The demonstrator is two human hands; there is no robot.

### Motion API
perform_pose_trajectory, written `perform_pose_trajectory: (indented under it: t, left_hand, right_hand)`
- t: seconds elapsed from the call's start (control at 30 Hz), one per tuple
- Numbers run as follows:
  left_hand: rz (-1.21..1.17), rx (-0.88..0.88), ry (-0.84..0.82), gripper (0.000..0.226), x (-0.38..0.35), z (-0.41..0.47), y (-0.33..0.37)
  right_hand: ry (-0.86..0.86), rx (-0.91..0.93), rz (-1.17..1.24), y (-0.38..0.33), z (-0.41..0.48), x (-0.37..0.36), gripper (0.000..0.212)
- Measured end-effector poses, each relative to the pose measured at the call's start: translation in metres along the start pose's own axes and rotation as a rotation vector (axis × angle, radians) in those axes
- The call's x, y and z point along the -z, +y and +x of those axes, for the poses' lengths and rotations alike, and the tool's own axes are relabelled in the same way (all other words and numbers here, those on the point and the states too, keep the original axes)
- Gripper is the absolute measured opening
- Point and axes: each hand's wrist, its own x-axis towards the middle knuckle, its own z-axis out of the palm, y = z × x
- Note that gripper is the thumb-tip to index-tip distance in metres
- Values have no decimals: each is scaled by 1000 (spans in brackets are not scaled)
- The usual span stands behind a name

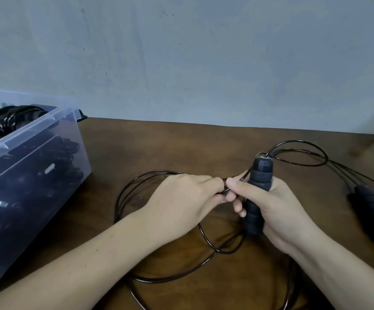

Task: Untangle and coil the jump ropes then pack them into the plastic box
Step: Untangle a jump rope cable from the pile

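1. The right hand is wrapped around a dark foam handle and holds it upright above the table.
2. The left hand is right against the right one, and its fingertips pinch the thin black cord just beside the handle.
3. The right thumb and forefinger also meet at that pinched spot.
4. The cord leaves the top of the handle, arcs behind it, and lies in loose loops on the table under and around both forearms.
5. A pair of dark handles lies side by side on the table at the right edge.
6. A clear plastic box stands at the left and holds coiled black ropes.
7. A pale wall rises behind the table.
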Motion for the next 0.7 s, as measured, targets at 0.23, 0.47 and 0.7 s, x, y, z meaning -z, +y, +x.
perform_pose_trajectory:
  t: [0.23, 0.47, 0.7]
  left_hand:
    - [4, 112, -30, 25, 2, -1, -25]
    - [-20, 133, -33, 26, 4, -1, -25]
    - [12, 4, -1, 24, 2, 1, -2]
  right_hand:
    - [196, 32, 254, -21, 14, 26, 23]
    - [133, 21, 272, -17, 15, 25, 27]
    - [-60, 22, -49, -6, -2, 0, 10]
